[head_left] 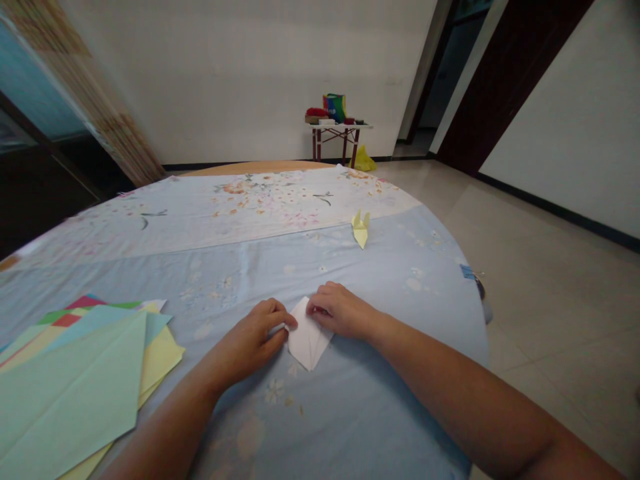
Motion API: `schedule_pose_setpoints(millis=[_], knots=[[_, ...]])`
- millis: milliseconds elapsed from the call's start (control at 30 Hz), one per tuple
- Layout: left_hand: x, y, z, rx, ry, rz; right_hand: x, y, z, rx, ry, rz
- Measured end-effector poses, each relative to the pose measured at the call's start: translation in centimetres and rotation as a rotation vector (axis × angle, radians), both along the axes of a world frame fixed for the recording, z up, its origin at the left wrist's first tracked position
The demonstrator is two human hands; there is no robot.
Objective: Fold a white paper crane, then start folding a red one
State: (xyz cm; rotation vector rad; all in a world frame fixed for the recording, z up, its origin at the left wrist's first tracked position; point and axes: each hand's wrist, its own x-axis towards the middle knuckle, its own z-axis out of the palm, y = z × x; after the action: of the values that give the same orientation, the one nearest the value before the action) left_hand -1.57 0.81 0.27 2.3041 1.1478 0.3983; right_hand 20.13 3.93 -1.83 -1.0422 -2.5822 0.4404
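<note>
White paper [304, 343] lies folded on the counter [260, 167]; the left hand [266, 328] pinches its left side, the right hand's [343, 311] grip pinches its upper right edge.

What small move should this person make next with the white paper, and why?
Perhaps press along a crease with the right grip while the left grip steadies the white paper. Both are already at the sheet, which lies partly folded on the blue cloth, with lines running toward its near tip.
</note>
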Motion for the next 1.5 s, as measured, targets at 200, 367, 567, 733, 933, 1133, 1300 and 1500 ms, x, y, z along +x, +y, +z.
schedule_pose_setpoints(millis=[200, 367, 567, 733, 933, 1133, 1300, 1500], knots=[[0.9, 0.2, -0.4, 0.029, -0.010, 0.054, 0.3, 0.2, -0.1, -0.045, 0.050, 0.039], [1.6, -0.1, -1.0, 0.073, -0.007, 0.154, 0.4, 0.2, 0.3, -0.054, 0.070, 0.047], [2.3, -0.3, -1.2, 0.144, 0.043, 0.204, -0.1, 0.2, 0.3, -0.050, 0.066, 0.017], [2.5, -0.5, -1.6, 0.191, 0.079, 0.213, -0.4, 0.4, -0.2, -0.055, 0.079, 0.010], [2.5, -1.0, -1.8, 0.264, 0.081, 0.279, -0.9, 0.3, -0.3, -0.026, 0.031, -0.078], [2.3, -3.7, -1.2, 0.420, 0.224, 0.200, -1.2, 0.2, 0.0, -0.036, 0.015, -0.105], [2.6, -5.0, -1.4, 0.418, 0.308, 0.088, -1.3, 0.1, 0.1, -0.057, 0.011, -0.123], [2.4, -4.8, -2.1, 0.405, 0.281, 0.122, -1.2, 0.0, 0.2, -0.053, 0.009, -0.118]])
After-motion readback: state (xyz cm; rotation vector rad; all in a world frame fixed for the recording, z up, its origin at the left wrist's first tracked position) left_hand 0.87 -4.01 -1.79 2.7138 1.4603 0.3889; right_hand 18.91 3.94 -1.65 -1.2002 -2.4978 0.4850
